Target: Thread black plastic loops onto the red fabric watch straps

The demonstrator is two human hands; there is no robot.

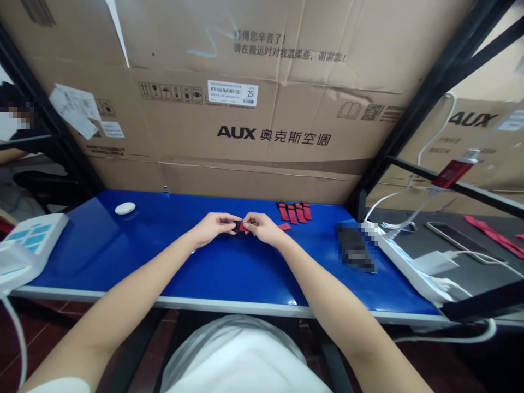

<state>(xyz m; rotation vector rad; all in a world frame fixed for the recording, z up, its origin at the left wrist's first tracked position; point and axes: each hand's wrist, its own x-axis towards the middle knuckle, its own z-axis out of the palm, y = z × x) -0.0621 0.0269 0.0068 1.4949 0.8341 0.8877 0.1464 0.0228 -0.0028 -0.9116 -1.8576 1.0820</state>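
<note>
My left hand (212, 227) pinches the black end piece (237, 227) of a red strap (284, 226) just above the blue table. The fingers of my right hand (260, 226) are closed on the red part right beside it. The strap's free tail sticks out to the right of my right hand. My fingertips nearly meet and partly cover the black piece, so its exact shape is hidden. Several similar red straps with black ends (295, 212) lie side by side behind and to the right of my hands.
A large cardboard box (188, 131) stands along the table's back edge. On the left are a white oval object (125, 208) and a white device with blue panels (35, 240). A blurred-out dark item (356, 248) and a white power strip (409, 267) with cables lie right.
</note>
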